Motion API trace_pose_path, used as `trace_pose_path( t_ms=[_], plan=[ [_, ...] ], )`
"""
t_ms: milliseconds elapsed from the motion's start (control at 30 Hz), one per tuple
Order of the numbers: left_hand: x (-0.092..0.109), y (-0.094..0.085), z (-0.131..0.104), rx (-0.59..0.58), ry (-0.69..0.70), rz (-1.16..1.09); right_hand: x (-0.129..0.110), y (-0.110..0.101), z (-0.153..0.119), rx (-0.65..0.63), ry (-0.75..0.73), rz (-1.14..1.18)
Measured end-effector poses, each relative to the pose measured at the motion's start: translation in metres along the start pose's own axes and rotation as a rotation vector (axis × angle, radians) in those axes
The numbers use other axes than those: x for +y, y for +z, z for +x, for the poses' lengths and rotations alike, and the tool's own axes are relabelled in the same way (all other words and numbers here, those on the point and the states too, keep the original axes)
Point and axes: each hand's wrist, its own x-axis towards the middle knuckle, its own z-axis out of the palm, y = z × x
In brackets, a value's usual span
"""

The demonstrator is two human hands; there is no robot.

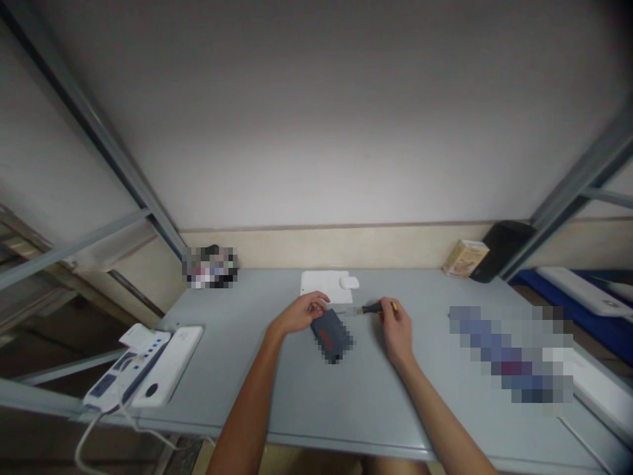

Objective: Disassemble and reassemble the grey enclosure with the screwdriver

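Near the middle of the grey table (222, 369) lies a dark grey, box-like object (332, 335) with red marks, partly pixelated. My left hand (302, 312) is at its upper left corner, fingers curled; whether something small is between them cannot be made out. My right hand (395, 324) is closed round the black and yellow handle of a screwdriver-like tool (372, 308). The tool points left, its shaft reaching toward the dark object's top edge near my left fingers. Behind the hands lies a white sheet (321, 284) with a small white item (349, 283) on its right part.
At the left are a power strip (126, 376) with cables and a white slab-like device (171, 363). A yellowish box (465, 258) and a black object (502, 247) stand at the back right. Pixelated items lie back left and right. Metal posts flank the table.
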Motion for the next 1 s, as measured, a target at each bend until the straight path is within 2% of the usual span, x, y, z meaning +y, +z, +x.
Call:
trace_pose_path(
  t_ms=[267, 433, 600, 1000],
  plan=[
    [0.01, 0.018, 0.005, 0.137, 0.013, 0.072, 0.011, -0.001, 0.002, 0.063, -0.019, -0.069],
    [0.019, 0.024, 0.004, 0.077, 0.013, 0.126, 0.004, 0.0, 0.0, 0.061, -0.015, -0.066],
    [0.016, 0.022, 0.007, 0.033, 0.018, 0.015, 0.0, 0.0, -0.002, 0.056, -0.028, -0.067],
    [0.015, 0.022, 0.007, 0.061, 0.005, 0.052, 0.0, -0.001, -0.003, 0.069, -0.04, -0.114]
  ],
)
